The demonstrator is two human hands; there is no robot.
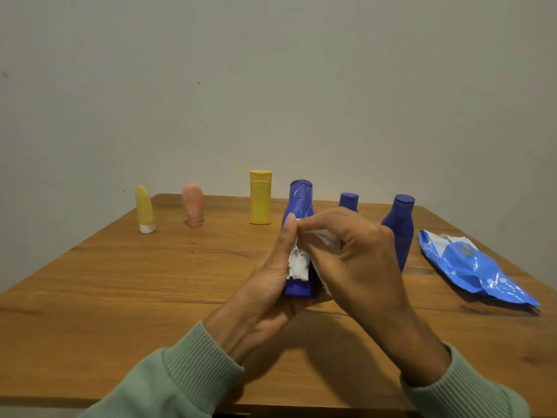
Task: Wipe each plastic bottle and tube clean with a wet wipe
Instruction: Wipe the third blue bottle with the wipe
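The blue bottle (300, 197) looks mid-wipe at the near middle of the table (150, 282): the left hand (271, 279) grips it, its thumb pressing the wet wipe (298, 263) to its side, and the right hand (358, 260) pinches the wipe's top. Farther back stand a yellow tube (144, 209), pink tube (193, 203), yellow bottle (260, 197), small blue bottle (348, 201) and tall blue bottle (399, 224); whether any is already clean cannot be told

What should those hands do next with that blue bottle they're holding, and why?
Probably slide the wet wipe up the blue bottle toward its upper end. The left hand holds the bottle's lower part while the right hand holds the wipe against its middle, and the top shows bare above the fingers.
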